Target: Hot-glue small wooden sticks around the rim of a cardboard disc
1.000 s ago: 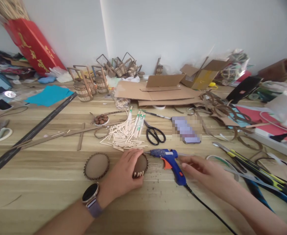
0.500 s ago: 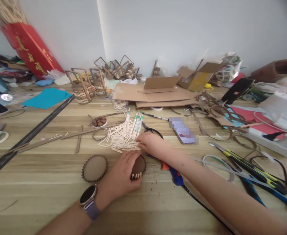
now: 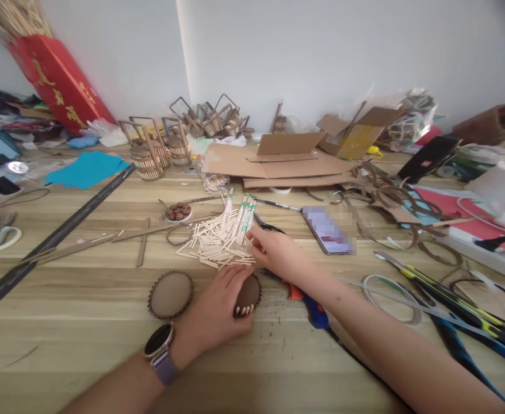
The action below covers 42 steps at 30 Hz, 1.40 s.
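- Now my right hand [image 3: 274,251] has moved from the blue glue gun [image 3: 316,313] to the short pale wooden sticks [image 3: 218,244], beyond the round dark-brown disc [image 3: 249,292]; stick-picking seems under way.
- Whether its fingertips close on one, I cannot tell.
- My left hand [image 3: 215,310] keeps gripping the disc's left edge.
- Right of the disc, my forearm blocks most of the gun.

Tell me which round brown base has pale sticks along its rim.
The right base, held by the left hand: pale sticks line its near edge. The left base shows none.
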### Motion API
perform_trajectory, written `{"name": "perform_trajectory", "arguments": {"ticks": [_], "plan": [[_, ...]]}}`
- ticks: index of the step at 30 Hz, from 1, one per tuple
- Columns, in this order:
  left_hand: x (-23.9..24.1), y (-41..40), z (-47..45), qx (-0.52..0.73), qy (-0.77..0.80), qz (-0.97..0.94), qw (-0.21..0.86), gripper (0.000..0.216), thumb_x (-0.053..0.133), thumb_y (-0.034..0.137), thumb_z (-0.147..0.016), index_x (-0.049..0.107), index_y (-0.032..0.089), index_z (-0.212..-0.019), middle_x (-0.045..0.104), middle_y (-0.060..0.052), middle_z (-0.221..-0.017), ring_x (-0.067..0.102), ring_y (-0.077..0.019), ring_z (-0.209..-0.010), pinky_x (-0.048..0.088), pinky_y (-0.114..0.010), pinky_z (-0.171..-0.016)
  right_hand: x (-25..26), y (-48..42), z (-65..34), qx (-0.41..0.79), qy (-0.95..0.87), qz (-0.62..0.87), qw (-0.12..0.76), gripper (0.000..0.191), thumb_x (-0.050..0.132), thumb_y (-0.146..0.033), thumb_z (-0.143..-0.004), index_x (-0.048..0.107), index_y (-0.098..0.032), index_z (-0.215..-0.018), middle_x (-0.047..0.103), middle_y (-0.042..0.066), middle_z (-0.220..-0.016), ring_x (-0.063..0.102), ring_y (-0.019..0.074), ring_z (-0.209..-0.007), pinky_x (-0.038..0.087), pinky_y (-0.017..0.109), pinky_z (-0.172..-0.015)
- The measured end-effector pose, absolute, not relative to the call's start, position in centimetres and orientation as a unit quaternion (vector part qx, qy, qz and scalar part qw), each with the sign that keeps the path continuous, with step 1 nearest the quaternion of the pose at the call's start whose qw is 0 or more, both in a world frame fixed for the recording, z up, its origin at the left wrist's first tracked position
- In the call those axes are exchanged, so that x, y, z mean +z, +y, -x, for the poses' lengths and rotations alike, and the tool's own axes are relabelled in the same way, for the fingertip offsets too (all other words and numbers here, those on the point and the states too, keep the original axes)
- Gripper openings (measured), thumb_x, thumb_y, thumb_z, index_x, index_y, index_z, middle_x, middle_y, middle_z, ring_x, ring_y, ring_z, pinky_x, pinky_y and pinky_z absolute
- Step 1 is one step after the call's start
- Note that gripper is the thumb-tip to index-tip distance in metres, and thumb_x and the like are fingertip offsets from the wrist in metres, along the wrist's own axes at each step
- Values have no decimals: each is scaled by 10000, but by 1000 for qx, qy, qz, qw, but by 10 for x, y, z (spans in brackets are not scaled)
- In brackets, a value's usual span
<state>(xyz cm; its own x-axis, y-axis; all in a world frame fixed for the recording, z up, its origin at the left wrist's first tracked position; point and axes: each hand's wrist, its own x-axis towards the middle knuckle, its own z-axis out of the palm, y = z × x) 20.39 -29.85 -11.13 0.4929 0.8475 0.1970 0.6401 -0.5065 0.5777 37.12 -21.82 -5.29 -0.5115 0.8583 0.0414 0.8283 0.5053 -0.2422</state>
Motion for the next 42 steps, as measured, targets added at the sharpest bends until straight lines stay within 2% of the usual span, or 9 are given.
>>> {"name": "perform_trajectory", "arguments": {"ticks": [2,5,8,11,15,19,28,42], "plan": [[-111,-299,-204,231,448,-836,218,698,585,143,-699,394,164,-1370,479,-151,-1417,406,-312,-1346,333,-541,-1136,-49,-232,-383,116,-859,487,108,210,495,-128,-886,547,-198,-1077,718,0,-798,659,159,-724,431,225,-634],[-112,-300,-204,230,451,-834,219,698,590,148,-707,386,165,-1374,467,-152,-1431,395,-314,-1357,322,-543,-1142,-49,-255,-398,196,-839,478,170,54,504,-207,-901,551,-212,-928,676,-33,-712,626,138,-643,426,214,-589],[-113,-299,-204,232,446,-835,223,705,599,153,-706,376,167,-1375,474,-150,-1424,398,-311,-1354,325,-536,-1141,-55,-273,-407,290,-815,450,223,125,500,-263,-909,579,-214,-826,653,-13,-738,601,146,-669,425,222,-586],[-113,-299,-204,236,442,-836,223,712,590,140,-699,366,168,-1375,482,-148,-1412,402,-302,-1349,330,-530,-1138,-61,-282,-408,323,-810,433,226,122,547,-238,-878,610,-206,-779,629,-2,-760,574,141,-681,423,221,-594],[-111,-299,-204,239,439,-836,227,727,586,108,-669,377,155,-1363,478,-152,-1416,401,-301,-1348,322,-525,-1141,-69,-285,-405,360,-817,409,189,93,570,-163,-852,639,-200,-803,630,-21,-725,561,123,-632,411,210,-572],[-110,-298,-205,241,434,-837,230,708,603,117,-677,391,133,-1353,488,-161,-1404,411,-295,-1337,324,-510,-1141,-76,-288,-403,345,-836,389,175,135,572,-96,-840,665,-194,-840,664,-7,-779,585,128,-666,430,213,-614],[-114,-297,-203,241,432,-840,223,723,615,128,-678,380,137,-1362,478,-156,-1415,397,-285,-1342,322,-492,-1144,-85,-288,-402,312,-861,363,172,127,596,-76,-847,664,-182,-866,673,13,-810,605,148,-714,451,235,-665],[-113,-298,-203,241,431,-840,224,734,603,114,-659,389,124,-1362,486,-161,-1406,410,-295,-1332,325,-508,-1142,-93,-288,-401,264,-885,330,194,137,589,-42,-845,633,-171,-824,647,33,-806,599,172,-768,449,251,-668]]}}
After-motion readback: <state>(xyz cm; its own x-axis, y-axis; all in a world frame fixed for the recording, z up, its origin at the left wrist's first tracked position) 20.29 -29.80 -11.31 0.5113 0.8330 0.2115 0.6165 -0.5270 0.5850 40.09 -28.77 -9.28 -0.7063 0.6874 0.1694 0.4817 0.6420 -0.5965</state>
